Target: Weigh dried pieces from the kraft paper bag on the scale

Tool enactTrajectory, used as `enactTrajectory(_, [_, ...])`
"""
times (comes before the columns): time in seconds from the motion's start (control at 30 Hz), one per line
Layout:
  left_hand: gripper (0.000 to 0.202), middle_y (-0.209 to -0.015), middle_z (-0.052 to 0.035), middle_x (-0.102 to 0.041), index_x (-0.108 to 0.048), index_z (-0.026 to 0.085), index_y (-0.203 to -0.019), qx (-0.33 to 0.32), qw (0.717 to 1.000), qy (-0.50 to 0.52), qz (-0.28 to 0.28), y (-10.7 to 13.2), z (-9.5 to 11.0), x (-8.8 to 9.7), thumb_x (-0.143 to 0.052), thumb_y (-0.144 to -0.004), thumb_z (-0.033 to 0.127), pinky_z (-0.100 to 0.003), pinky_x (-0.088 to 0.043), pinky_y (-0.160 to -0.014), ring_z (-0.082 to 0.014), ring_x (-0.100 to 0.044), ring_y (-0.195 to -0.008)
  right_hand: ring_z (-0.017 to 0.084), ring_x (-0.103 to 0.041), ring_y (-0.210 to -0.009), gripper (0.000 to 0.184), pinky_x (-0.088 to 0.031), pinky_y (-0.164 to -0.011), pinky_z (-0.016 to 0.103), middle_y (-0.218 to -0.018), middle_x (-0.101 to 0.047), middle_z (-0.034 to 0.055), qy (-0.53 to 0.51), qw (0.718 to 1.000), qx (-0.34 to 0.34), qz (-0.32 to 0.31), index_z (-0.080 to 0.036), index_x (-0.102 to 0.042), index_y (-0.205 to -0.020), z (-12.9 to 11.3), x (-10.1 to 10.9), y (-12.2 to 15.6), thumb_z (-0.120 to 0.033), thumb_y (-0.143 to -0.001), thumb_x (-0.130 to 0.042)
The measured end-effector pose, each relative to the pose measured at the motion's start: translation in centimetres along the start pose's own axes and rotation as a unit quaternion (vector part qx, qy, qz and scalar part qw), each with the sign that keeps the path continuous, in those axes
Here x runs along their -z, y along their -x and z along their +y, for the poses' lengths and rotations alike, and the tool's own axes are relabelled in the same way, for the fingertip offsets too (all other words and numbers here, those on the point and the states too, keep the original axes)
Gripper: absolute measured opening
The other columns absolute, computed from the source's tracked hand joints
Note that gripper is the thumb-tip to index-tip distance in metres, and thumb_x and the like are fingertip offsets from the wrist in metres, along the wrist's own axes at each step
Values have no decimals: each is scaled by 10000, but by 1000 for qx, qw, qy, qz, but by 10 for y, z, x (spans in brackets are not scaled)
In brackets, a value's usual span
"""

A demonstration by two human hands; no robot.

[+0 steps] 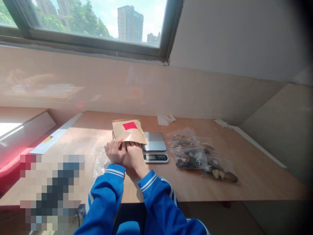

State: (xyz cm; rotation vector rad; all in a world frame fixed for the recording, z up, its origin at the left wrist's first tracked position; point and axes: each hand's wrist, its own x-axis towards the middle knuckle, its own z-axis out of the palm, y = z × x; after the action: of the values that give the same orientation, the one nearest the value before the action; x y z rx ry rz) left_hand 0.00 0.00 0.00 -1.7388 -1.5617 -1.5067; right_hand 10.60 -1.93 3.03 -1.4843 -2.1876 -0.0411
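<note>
Both hands, left hand (114,152) and right hand (133,153), pinch the near edge of a brown paper envelope (129,131); just right of the grip sits a digital scale (155,147); beyond it, clear bags (198,155).

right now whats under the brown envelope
The fingers of both hands: left hand and right hand reach beneath the envelope, which also overlaps the scale at its left edge. The fingertips and the table under it are covered.
</note>
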Motion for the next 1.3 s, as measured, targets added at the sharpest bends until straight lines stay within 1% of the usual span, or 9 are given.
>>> enactTrajectory(0.23, [188, -694, -51, -645, -729, 218, -904, -3, 1000, -4, -6, -2, 1, 1, -553, -848, 252, -347, -309, -723, -209, -488, -679, 267, -537, -1077, 373, -397, -993, 449, -1170, -598, 160, 33, 999, 21, 19, -142, -509, -1291, 3, 3, 6, -122, -942, -381])
enactTrajectory(0.47, [180, -729, -47, -658, -720, 224, -942, 1, 1000, -2, 0, -2, 3, 0, -561, -863, 255, -351, -310, -738, -211, -481, -695, 256, -516, -1000, 529, -455, -912, 418, -1155, -559, 135, -11, 999, 17, 44, -145, -390, -1416, 13, 2, 39, -97, -890, -413])
enactTrajectory(0.53, [177, -731, -46, -655, -719, 227, -943, 1, 1000, -4, 0, -2, 4, 0, -562, -868, 263, -353, -307, -735, -213, -479, -703, 238, -521, -1023, 521, -450, -923, 397, -1177, -556, 115, -55, 995, 8, 84, -179, -398, -1418, 22, -2, 52, -97, -904, -369])
enactTrajectory(0.67, [183, -736, -44, -660, -725, 238, -949, 13, 1000, -14, 5, -4, 4, -1, -560, -878, 271, -349, -301, -718, -212, -468, -704, 205, -540, -1063, 473, -436, -927, 373, -1176, -572, 92, -120, 967, -5, 223, -212, -440, -1374, 47, 0, 67, -102, -949, -264])
enactTrajectory(0.8, [197, -740, -50, -656, -734, 238, -966, 39, 999, -28, 9, -5, 3, -3, -563, -878, 279, -343, -296, -725, -213, -469, -725, 202, -549, -1038, 389, -423, -925, 395, -1127, -591, 93, -155, 934, -88, 309, -205, -469, -1324, 77, 19, 54, -172, -983, -284])
enactTrajectory(0.9, [212, -749, -59, -654, -737, 233, -971, 60, 998, -33, 0, -5, 3, -3, -551, -882, 279, -341, -293, -737, -215, -471, -744, 196, -545, -1020, 377, -420, -916, 372, -1108, -611, 99, -173, 934, -113, 293, -200, -510, -1297, 100, 26, 32, -204, -989, -293])
enactTrajectory(1.07, [210, -769, -53, -665, -737, 241, -976, 54, 998, -36, 2, -4, 2, -5, -552, -889, 287, -339, -301, -747, -216, -475, -755, 230, -529, -1073, 377, -366, -945, 406, -1163, -637, 86, -116, 974, -105, 165, -243, -547, -1300, 123, 19, 11, -229, -949, -410])
enactTrajectory(1.2, [214, -781, -54, -668, -736, 242, -985, 51, 998, -36, -3, -2, -1, -7, -558, -891, 314, -346, -303, -758, -218, -464, -759, 218, -516, -1156, 408, -355, -996, 408, -1227, -603, 77, -122, 966, -103, 204, -273, -544, -1316, 123, 17, 16, -195, -937, -411])
enactTrajectory(1.3, [213, -783, -57, -665, -737, 243, -986, 52, 998, -27, -7, -1, -1, -7, -567, -886, 325, -350, -305, -761, -219, -462, -768, 182, -547, -1138, 412, -419, -981, 348, -1193, -599, 82, -184, 956, -69, 217, -254, -605, -1248, 119, 16, 23, -144, -932, -365])
